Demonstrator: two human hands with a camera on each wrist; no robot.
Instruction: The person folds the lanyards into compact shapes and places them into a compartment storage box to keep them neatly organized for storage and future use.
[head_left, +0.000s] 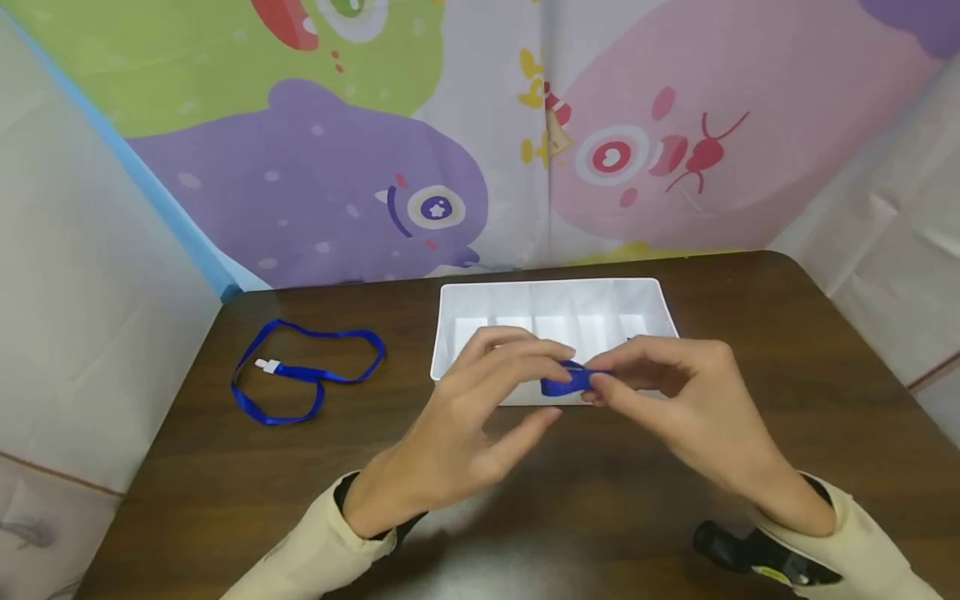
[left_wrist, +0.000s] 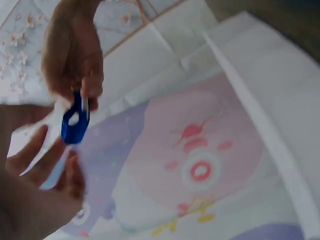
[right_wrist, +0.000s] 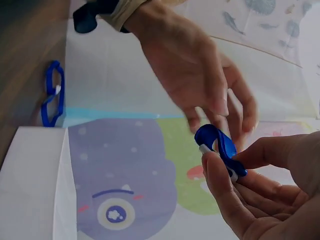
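Note:
In the head view my right hand point(head_left: 693, 400) pinches a coiled blue lanyard point(head_left: 558, 384) between thumb and fingers, above the table's middle. A loop of the strap sticks out toward my left hand point(head_left: 476, 417), whose fingers are spread with the thumb held apart. Its fingertips are right at the loop and overlap it in this view. The right wrist view shows the folded blue strap point(right_wrist: 227, 145) with a small white clip part point(right_wrist: 204, 149) by the thumb. A second blue lanyard point(head_left: 363, 336) with a white clip point(head_left: 268, 365) lies loosely looped at the table's left.
A white divided tray point(head_left: 442, 333) stands at the back middle of the dark wooden table point(head_left: 337, 467), partly hidden behind both hands. A small dark item point(head_left: 630, 338) shows in its right part. A cartoon-printed cloth point(head_left: 337, 192) hangs behind the table.

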